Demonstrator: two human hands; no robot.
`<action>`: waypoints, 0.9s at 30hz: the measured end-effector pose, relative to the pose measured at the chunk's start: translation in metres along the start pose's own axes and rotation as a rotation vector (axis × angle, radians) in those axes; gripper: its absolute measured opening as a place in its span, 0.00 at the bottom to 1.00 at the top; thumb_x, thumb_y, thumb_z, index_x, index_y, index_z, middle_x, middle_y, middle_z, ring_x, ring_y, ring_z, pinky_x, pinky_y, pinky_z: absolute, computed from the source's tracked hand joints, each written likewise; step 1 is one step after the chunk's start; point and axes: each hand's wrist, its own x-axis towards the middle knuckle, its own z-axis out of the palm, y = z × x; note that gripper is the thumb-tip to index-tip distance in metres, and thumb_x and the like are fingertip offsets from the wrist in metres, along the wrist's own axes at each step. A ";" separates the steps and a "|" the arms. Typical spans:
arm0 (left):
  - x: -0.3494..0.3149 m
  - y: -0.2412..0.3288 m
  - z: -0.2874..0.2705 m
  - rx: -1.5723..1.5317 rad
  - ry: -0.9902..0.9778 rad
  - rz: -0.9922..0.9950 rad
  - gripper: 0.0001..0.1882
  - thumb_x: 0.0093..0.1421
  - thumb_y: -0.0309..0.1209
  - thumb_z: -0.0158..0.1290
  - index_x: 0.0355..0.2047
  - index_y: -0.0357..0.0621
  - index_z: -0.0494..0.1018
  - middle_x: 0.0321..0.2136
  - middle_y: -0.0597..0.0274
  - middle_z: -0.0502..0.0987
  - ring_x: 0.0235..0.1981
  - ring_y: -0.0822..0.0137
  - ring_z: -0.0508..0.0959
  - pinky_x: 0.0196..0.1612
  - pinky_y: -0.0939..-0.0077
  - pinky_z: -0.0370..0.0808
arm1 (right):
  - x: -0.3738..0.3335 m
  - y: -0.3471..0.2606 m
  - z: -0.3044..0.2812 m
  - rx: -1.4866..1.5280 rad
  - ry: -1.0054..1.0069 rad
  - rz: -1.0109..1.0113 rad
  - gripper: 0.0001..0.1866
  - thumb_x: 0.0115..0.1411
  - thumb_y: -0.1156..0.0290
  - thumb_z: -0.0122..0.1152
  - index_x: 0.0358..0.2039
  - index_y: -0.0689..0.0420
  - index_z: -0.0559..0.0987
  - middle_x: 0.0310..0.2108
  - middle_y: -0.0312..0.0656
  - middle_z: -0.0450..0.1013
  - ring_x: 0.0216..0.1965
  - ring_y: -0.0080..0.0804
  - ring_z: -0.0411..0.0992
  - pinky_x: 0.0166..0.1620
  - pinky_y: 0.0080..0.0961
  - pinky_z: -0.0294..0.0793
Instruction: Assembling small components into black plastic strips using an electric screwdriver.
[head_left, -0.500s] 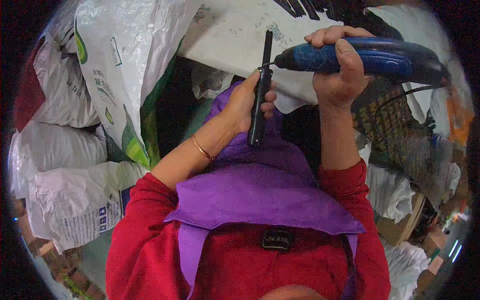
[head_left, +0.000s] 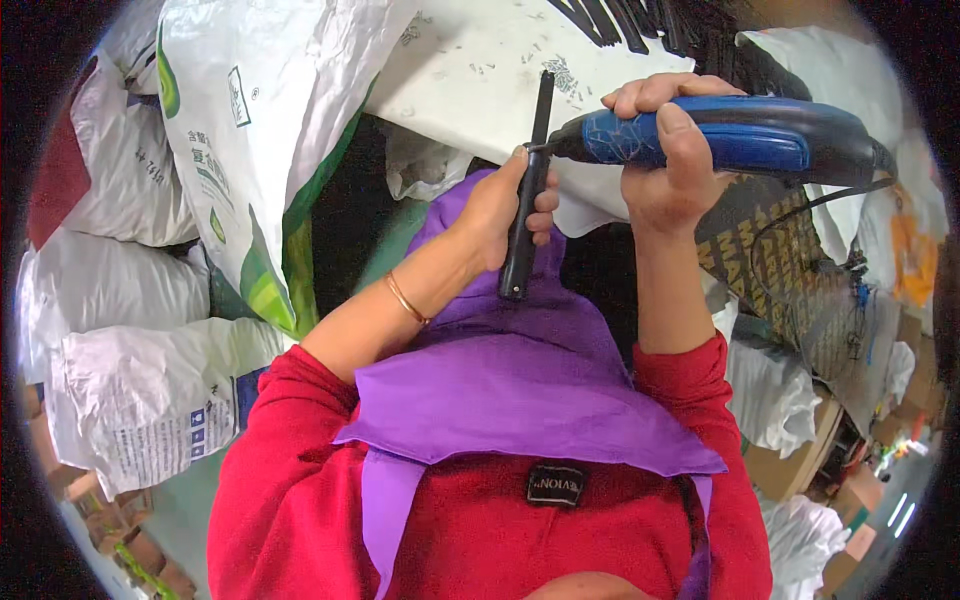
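Note:
My left hand [head_left: 488,222] is closed round a slim black bar-shaped part [head_left: 516,258], held upright over my lap with a narrower black bar [head_left: 543,105] rising from its upper end. My right hand [head_left: 672,165] grips a blue and black electric screwdriver [head_left: 755,138] lying level, its cable leaving the rear end. The screwdriver's nose points left and meets the part beside my left thumb, where the two bars join. Whether a screw sits at the tip is too small to tell.
Beyond my hands stands a white table [head_left: 450,75] with small scattered screws [head_left: 558,75]. Several black strips [head_left: 612,22] lie at its far edge. A large white and green bag [head_left: 270,120] rises on the left, with stuffed white bags [head_left: 150,395] below. A cable [head_left: 775,225] loops at right.
The black part has turned slightly in my left hand and sits a little lower. The screwdriver's nose has come closer to it, covering the bit that showed before.

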 end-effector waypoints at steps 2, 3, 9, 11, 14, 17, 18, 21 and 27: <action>0.000 0.003 -0.003 -0.009 -0.018 -0.016 0.21 0.64 0.50 0.31 0.33 0.45 0.63 0.17 0.70 0.62 0.14 0.75 0.60 0.19 0.77 0.61 | 0.002 -0.001 0.001 -0.016 -0.032 0.011 0.09 0.47 0.79 0.56 0.30 0.61 0.68 0.23 0.41 0.70 0.25 0.28 0.71 0.34 0.26 0.72; 0.001 0.003 -0.004 -0.020 -0.033 -0.035 0.20 0.64 0.49 0.33 0.33 0.45 0.63 0.17 0.70 0.62 0.15 0.75 0.61 0.19 0.77 0.62 | 0.003 -0.001 0.002 -0.031 -0.062 0.024 0.10 0.46 0.79 0.56 0.31 0.61 0.68 0.24 0.41 0.70 0.25 0.27 0.71 0.34 0.25 0.72; -0.003 0.004 0.000 0.230 0.036 0.084 0.08 0.62 0.37 0.42 0.32 0.46 0.63 0.16 0.71 0.61 0.14 0.76 0.60 0.17 0.79 0.61 | 0.018 0.004 0.011 -0.126 -0.288 0.135 0.12 0.46 0.77 0.52 0.34 0.61 0.67 0.25 0.44 0.68 0.27 0.32 0.69 0.37 0.33 0.71; -0.005 0.004 0.004 0.278 0.059 0.086 0.08 0.61 0.36 0.41 0.31 0.46 0.63 0.16 0.71 0.61 0.13 0.77 0.60 0.16 0.79 0.60 | 0.022 0.009 0.010 -0.176 -0.373 0.110 0.12 0.46 0.78 0.53 0.33 0.61 0.67 0.25 0.44 0.68 0.27 0.31 0.69 0.37 0.33 0.71; -0.006 0.007 0.008 0.316 0.076 0.076 0.08 0.61 0.36 0.41 0.30 0.45 0.63 0.16 0.71 0.61 0.13 0.78 0.60 0.15 0.81 0.60 | 0.024 0.009 0.008 -0.179 -0.454 0.103 0.13 0.45 0.77 0.55 0.34 0.60 0.67 0.25 0.42 0.68 0.26 0.32 0.69 0.37 0.33 0.71; -0.010 0.019 0.005 0.315 -0.004 -0.073 0.09 0.61 0.37 0.42 0.31 0.45 0.64 0.16 0.72 0.62 0.12 0.79 0.60 0.14 0.83 0.59 | 0.031 0.006 -0.002 0.023 -0.452 0.241 0.16 0.46 0.75 0.56 0.37 0.59 0.66 0.24 0.42 0.66 0.25 0.33 0.67 0.36 0.33 0.69; -0.013 0.022 0.003 0.312 -0.079 -0.204 0.10 0.62 0.38 0.43 0.32 0.45 0.65 0.16 0.73 0.62 0.12 0.80 0.59 0.14 0.85 0.58 | 0.031 0.002 -0.003 0.078 -0.479 0.253 0.15 0.48 0.75 0.54 0.38 0.59 0.66 0.25 0.43 0.66 0.26 0.33 0.67 0.35 0.33 0.69; -0.015 0.030 0.010 0.346 -0.081 -0.175 0.10 0.61 0.37 0.44 0.31 0.44 0.66 0.16 0.72 0.63 0.11 0.81 0.59 0.13 0.86 0.58 | 0.028 -0.020 -0.011 0.139 -0.465 0.094 0.16 0.49 0.73 0.49 0.41 0.58 0.66 0.28 0.44 0.65 0.30 0.35 0.66 0.39 0.36 0.67; 0.021 0.082 0.027 0.310 -0.019 0.257 0.13 0.60 0.37 0.46 0.20 0.47 0.62 0.14 0.70 0.62 0.12 0.76 0.62 0.16 0.83 0.62 | 0.027 -0.038 -0.020 0.032 0.040 -0.012 0.14 0.55 0.65 0.52 0.39 0.58 0.68 0.29 0.44 0.67 0.33 0.36 0.67 0.44 0.41 0.67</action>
